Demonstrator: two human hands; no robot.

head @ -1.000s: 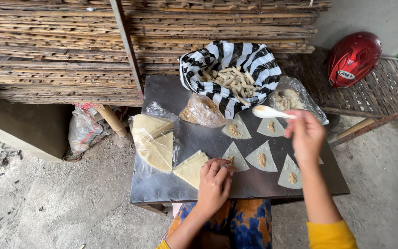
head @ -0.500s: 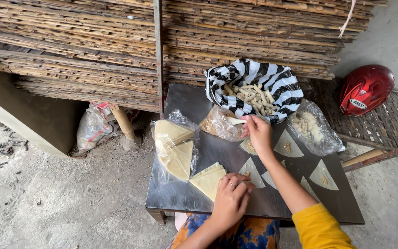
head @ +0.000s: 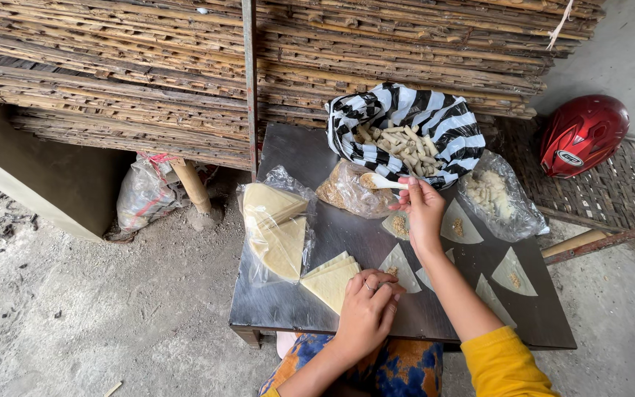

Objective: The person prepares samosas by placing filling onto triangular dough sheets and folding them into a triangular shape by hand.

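The right hand [head: 422, 212] is pinching a spoon [head: 381, 181] over the crumb bag [head: 347, 192] at twelve o'clock; the left hand [head: 365, 312], fingers curled together, is pressing the wrapper stack [head: 330, 278] at seven o'clock.

Soft, even daylight, overcast feel; no hard shadows. Dull sheen on the dark metal table [head: 295, 309], small highlight on the red helmet [head: 582, 136]. Focus sharp throughout. Wide-angle bending at the edges.
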